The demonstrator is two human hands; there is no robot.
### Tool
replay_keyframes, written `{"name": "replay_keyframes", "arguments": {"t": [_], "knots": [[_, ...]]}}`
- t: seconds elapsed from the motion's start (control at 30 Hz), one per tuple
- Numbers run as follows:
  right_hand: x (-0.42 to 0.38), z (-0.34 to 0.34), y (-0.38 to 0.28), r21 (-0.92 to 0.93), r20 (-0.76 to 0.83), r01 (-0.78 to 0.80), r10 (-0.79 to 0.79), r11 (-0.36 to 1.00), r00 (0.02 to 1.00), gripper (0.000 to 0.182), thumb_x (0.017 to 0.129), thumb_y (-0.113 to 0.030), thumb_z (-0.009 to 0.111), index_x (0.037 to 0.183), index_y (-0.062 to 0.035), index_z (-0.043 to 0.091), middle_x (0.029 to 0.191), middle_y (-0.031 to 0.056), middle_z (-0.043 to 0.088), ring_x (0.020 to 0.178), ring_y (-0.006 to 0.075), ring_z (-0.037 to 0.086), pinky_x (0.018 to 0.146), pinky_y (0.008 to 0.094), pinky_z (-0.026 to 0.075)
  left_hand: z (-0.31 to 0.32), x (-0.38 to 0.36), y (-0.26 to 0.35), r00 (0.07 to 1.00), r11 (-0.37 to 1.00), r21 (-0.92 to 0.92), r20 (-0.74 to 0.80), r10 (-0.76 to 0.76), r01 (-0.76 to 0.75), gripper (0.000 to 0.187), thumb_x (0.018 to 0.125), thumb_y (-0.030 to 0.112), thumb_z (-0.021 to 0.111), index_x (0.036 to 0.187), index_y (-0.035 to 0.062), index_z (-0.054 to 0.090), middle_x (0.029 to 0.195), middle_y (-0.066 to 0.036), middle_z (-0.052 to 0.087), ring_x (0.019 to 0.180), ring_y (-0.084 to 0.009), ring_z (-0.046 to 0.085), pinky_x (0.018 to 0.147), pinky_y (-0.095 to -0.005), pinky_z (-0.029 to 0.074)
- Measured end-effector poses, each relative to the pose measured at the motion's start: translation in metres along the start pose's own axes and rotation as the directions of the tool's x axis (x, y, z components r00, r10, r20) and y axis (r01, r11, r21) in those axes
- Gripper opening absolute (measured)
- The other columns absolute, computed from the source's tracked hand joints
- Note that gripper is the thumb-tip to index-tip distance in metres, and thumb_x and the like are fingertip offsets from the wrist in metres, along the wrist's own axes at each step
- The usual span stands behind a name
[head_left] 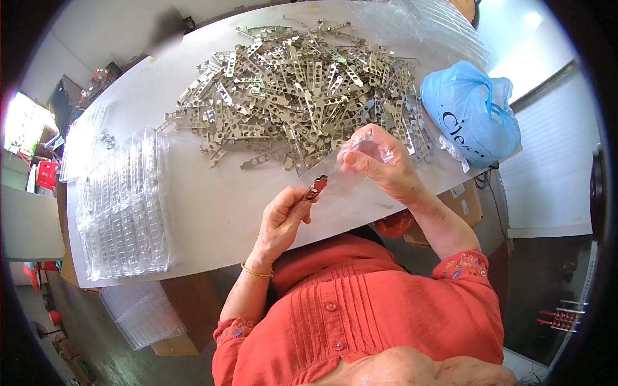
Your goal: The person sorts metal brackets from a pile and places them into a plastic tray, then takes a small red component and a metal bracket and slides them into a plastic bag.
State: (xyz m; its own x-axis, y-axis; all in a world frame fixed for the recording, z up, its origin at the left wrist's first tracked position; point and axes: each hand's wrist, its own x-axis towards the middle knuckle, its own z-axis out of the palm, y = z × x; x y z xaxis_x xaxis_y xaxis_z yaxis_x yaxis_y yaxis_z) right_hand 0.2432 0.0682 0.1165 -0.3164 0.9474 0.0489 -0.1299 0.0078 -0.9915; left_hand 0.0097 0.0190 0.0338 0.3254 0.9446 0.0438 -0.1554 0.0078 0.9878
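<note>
My left hand [283,215] is closed on a small metal bracket [316,187], which points up and to the right from the fingertips. To its right, my right hand [380,164] grips a crumpled piece of clear plastic film [370,149], part of which hangs down toward the bracket. Behind both hands a large heap of metal brackets [309,90] with round holes lies on the white table [212,212].
At the left of the table are clear plastic trays [125,209] in film, holding rows of parts. A blue plastic bag [473,112] stands at the right edge. More clear plastic [425,29] lies at the back right. Cardboard boxes [187,315] are below the table.
</note>
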Motion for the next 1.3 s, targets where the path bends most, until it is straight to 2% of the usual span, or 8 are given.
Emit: {"name": "replay_keyframes", "arguments": {"t": [0.3,0.43,0.5,0.73,1.03,1.1,1.23,1.3], "knots": [[0.008,-0.019,0.004,-0.163,-0.082,0.041,-0.055,0.986,0.995,0.014,0.095,-0.014,0.071,0.098,-0.0041,0.063,0.090,0.0007,0.066,0.078,0.0080,0.063,0.075,0.0232,0.053,-0.011,-0.006,-0.007,0.998,0.995,0.095,-0.050,0.026,-0.021,0.013,0.100,0.005,0.057,0.108,-0.0011,0.066,0.096,-0.001,0.064,0.074,-0.0082,0.055,0.070,-0.0238,0.048],[0.005,-0.017,0.000,-0.122,-0.110,-0.003,-0.010,0.993,0.994,0.013,0.095,-0.015,0.070,0.099,-0.0033,0.063,0.090,0.0016,0.067,0.080,0.0083,0.063,0.076,0.0235,0.053,-0.010,-0.006,-0.004,0.998,0.996,0.094,-0.070,0.010,-0.004,0.013,0.100,0.004,0.057,0.108,-0.0011,0.066,0.097,-0.001,0.063,0.074,-0.0082,0.056,0.071,-0.0242,0.048],[0.004,-0.017,0.003,-0.054,-0.116,0.055,-0.061,0.997,0.991,0.011,0.097,-0.015,0.067,0.100,-0.0037,0.064,0.090,0.0022,0.067,0.081,0.0083,0.063,0.076,0.0235,0.053,-0.010,-0.006,-0.004,0.997,0.996,0.084,-0.071,0.008,-0.002,0.013,0.100,0.004,0.057,0.108,-0.0013,0.066,0.097,-0.001,0.063,0.074,-0.0083,0.056,0.071,-0.0243,0.048],[0.006,-0.018,0.000,-0.107,-0.108,0.089,-0.100,0.990,0.989,0.011,0.098,-0.015,0.065,0.102,-0.0040,0.065,0.090,0.0016,0.066,0.080,0.0082,0.061,0.075,0.0235,0.051,-0.010,-0.007,-0.007,0.997,0.996,0.094,-0.072,0.004,0.003,0.012,0.100,0.004,0.056,0.107,-0.0015,0.065,0.097,-0.001,0.062,0.075,-0.0088,0.056,0.071,-0.0246,0.048],[0.009,-0.014,0.006,-0.111,-0.095,-0.006,-0.004,0.994,0.996,0.009,0.097,-0.014,0.067,0.100,-0.0055,0.066,0.087,-0.0018,0.064,0.079,0.0059,0.059,0.073,0.0213,0.048,-0.011,-0.009,-0.012,0.996,0.991,0.136,-0.084,0.007,0.004,0.012,0.100,0.002,0.055,0.106,-0.0011,0.065,0.098,-0.001,0.062,0.075,-0.0087,0.057,0.071,-0.0242,0.047],[0.010,-0.016,0.010,-0.157,-0.126,0.130,-0.150,0.979,0.981,0.008,0.096,-0.012,0.068,0.100,-0.0052,0.065,0.087,-0.0026,0.064,0.079,0.0051,0.058,0.072,0.0214,0.047,-0.010,-0.008,-0.010,0.996,0.989,0.149,-0.090,0.005,0.009,0.013,0.099,0.002,0.055,0.106,-0.0010,0.065,0.100,-0.002,0.063,0.075,-0.0087,0.057,0.070,-0.0240,0.047],[0.006,-0.011,-0.003,-0.156,-0.218,0.240,-0.270,0.958,0.938,0.008,0.093,-0.009,0.071,0.098,-0.0054,0.066,0.086,-0.0011,0.064,0.078,0.0058,0.057,0.070,0.0219,0.047,-0.012,-0.008,-0.005,0.982,0.994,0.096,-0.173,0.072,-0.056,0.013,0.100,0.003,0.056,0.108,-0.0009,0.065,0.110,-0.005,0.065,0.075,-0.0099,0.059,0.070,-0.0233,0.046],[0.006,-0.011,-0.011,-0.628,-0.129,0.471,-0.680,0.619,0.722,0.012,0.088,-0.003,0.074,0.097,-0.0069,0.067,0.085,0.0013,0.064,0.075,0.0115,0.060,0.068,0.0264,0.048,-0.018,-0.012,0.001,0.978,1.000,0.022,-0.207,0.020,-0.016,0.014,0.100,0.007,0.058,0.110,-0.0007,0.065,0.123,-0.015,0.065,0.079,-0.0134,0.065,0.072,-0.0245,0.048]]}}
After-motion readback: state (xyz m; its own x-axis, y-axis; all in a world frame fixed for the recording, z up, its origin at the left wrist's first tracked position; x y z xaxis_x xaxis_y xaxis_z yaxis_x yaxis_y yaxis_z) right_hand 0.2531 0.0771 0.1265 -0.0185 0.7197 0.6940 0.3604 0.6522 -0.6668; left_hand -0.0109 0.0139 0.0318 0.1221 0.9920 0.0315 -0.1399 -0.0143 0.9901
